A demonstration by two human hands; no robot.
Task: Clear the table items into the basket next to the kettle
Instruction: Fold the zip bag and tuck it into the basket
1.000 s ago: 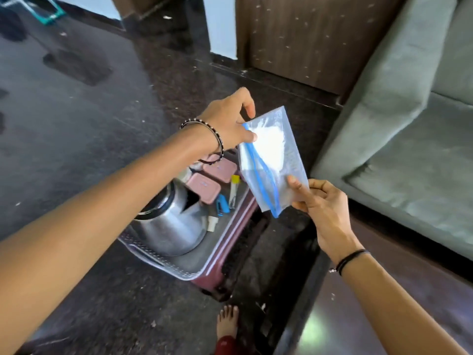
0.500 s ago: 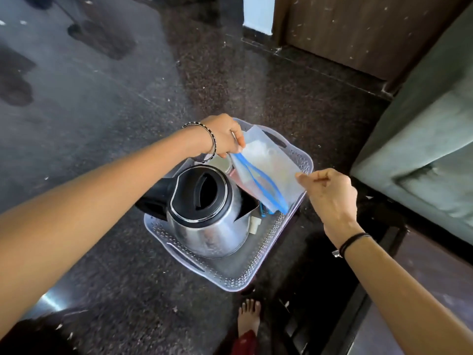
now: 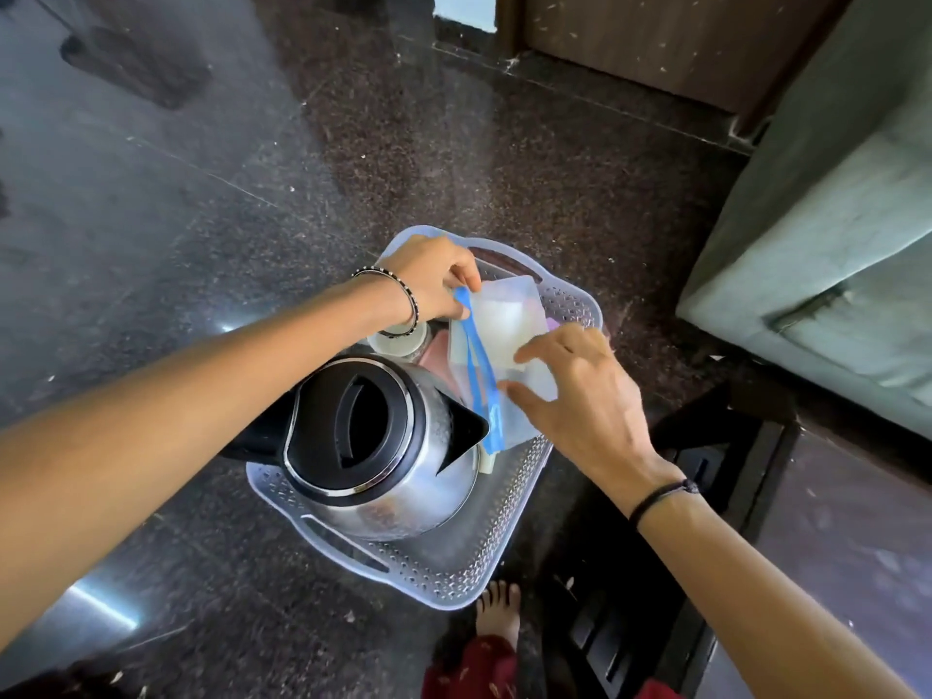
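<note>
Inside the far right part of the perforated white basket (image 3: 454, 577), a clear zip bag (image 3: 504, 325) with a blue seal strip and white contents lies tilted over the other items, just right of the kettle's spout. The left hand (image 3: 433, 280) pinches the far end of the blue strip between thumb and curled fingers (image 3: 471, 277). The right hand (image 3: 580, 391) lies on the bag's near right side, its fingers fairly straight and spread, touching the plastic without curling round it. A steel electric kettle (image 3: 373, 436) with a black lid fills the basket's near left half. A pink container (image 3: 436, 353) and a small white-lidded jar (image 3: 398, 340) show partly under the bag and the left wrist. The basket sits on a dark speckled counter (image 3: 201, 244). A grey-green sofa (image 3: 832, 244) stands to the right, and a bare foot (image 3: 497, 612) shows near the basket's closest edge.
</note>
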